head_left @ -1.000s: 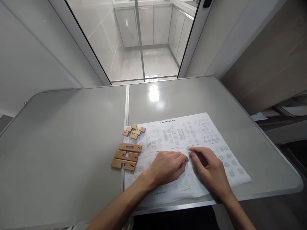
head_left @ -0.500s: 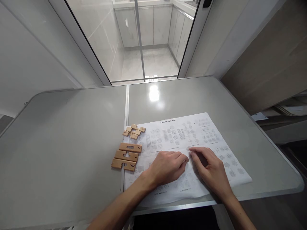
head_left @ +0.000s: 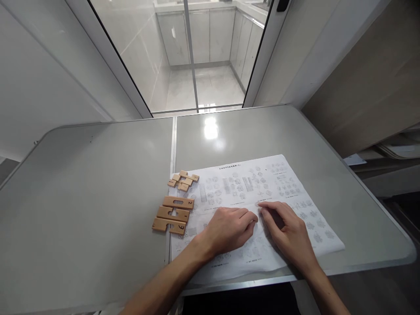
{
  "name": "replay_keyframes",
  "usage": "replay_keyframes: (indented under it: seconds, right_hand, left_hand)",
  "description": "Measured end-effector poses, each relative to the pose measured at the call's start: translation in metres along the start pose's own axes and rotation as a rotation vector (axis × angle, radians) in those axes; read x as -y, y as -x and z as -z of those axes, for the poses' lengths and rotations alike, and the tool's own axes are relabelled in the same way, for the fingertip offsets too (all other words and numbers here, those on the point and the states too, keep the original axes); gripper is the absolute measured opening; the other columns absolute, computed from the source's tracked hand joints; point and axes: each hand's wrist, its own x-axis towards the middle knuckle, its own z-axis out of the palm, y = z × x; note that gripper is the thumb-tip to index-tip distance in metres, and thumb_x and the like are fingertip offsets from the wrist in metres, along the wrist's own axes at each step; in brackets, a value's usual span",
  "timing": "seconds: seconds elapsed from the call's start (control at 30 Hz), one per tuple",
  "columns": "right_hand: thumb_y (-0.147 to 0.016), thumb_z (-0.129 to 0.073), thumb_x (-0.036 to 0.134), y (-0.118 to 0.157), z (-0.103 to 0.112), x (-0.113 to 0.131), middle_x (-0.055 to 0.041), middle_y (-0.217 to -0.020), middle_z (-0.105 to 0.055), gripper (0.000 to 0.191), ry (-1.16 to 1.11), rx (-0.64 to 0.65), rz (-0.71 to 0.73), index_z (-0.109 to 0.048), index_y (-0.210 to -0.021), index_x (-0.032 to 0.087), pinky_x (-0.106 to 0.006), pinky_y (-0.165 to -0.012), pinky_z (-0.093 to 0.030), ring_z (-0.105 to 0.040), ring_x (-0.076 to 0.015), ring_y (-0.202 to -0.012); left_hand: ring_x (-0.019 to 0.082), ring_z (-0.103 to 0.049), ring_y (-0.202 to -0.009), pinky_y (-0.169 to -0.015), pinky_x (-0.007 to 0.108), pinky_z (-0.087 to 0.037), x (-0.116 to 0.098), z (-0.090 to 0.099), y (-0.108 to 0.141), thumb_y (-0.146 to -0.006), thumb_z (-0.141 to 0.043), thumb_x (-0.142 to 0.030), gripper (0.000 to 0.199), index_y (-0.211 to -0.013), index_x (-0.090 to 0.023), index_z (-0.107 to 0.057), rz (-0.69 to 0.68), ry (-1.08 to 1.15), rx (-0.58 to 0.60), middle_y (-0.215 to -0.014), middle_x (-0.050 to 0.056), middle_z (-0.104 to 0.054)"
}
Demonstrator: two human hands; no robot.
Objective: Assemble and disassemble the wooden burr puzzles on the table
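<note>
Head view: left hand [head_left: 226, 229] rests palm-down on the instruction sheet [head_left: 249, 188], fingers loosely curled, gripping nothing. Right hand [head_left: 288, 232] lies flat on the same sheet just beside it, fingers spread forward, also holding nothing; the two index fingertips nearly meet. Sheet lies flat on the grey table [head_left: 82, 183], near edge. Three notched wooden bars [head_left: 173, 214] sit at the sheet's left edge, with a cluster of small wooden pieces [head_left: 183, 180] behind them.

view tilted slightly, hands [head_left: 229, 227] unmoved
</note>
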Motion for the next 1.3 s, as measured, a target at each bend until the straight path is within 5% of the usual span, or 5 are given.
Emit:
replay_keyframes:
  seconds: [0.43,0.63,0.8,0.97,1.3]
  right_hand:
    - [-0.107,-0.060,0.038,0.000,0.000,0.001,-0.0052,-0.109,-0.077,0.018,0.009,0.000,0.021,-0.074,-0.113,0.030,-0.045,-0.091,-0.057,-0.071,-0.0281,-0.104]
    - [-0.108,-0.059,0.040,-0.001,0.001,0.002,-0.0059,-0.109,-0.077,0.019,0.003,0.003,0.016,-0.074,-0.112,0.029,-0.045,-0.090,-0.057,-0.070,-0.0287,-0.105]
    - [-0.108,-0.058,0.041,-0.001,0.002,0.003,-0.0067,-0.110,-0.078,0.020,0.005,0.012,0.007,-0.073,-0.112,0.029,-0.047,-0.090,-0.057,-0.071,-0.0301,-0.105]
    - [-0.108,-0.058,0.041,-0.001,0.002,0.002,-0.0071,-0.110,-0.077,0.020,0.004,0.020,0.004,-0.073,-0.112,0.029,-0.048,-0.091,-0.057,-0.070,-0.0300,-0.105]
    - [-0.108,-0.059,0.042,0.001,0.002,0.002,-0.0065,-0.111,-0.077,0.020,-0.010,0.015,-0.008,-0.074,-0.112,0.030,-0.045,-0.084,-0.059,-0.070,-0.0300,-0.106]
  left_hand:
    - [0.017,-0.067,-0.072,-0.067,0.033,-0.049,0.004,0.011,0.000,-0.103,-0.053,-0.013,0.016,-0.095,-0.019,-0.066,-0.049,-0.079,-0.113,-0.079,0.000,-0.071]
    - [0.030,-0.064,-0.118,-0.104,0.049,-0.049,0.017,0.036,-0.006,-0.100,-0.065,-0.018,0.021,-0.121,-0.020,-0.064,0.298,-0.207,-0.455,-0.121,0.012,-0.071]
    - [0.038,-0.052,-0.138,-0.114,0.057,-0.042,0.039,0.053,-0.003,-0.099,-0.067,-0.027,0.026,-0.124,-0.023,-0.063,0.592,-0.284,-0.517,-0.138,0.015,-0.063]
    - [0.039,-0.052,-0.138,-0.116,0.057,-0.042,0.056,0.060,0.005,-0.094,-0.073,-0.036,0.038,-0.128,-0.024,-0.061,0.788,-0.288,-0.528,-0.143,0.016,-0.058]
    - [0.034,-0.063,-0.122,-0.106,0.050,-0.051,0.069,0.064,0.011,-0.091,-0.077,-0.037,0.042,-0.127,-0.023,-0.060,0.835,-0.254,-0.478,-0.133,0.011,-0.066]
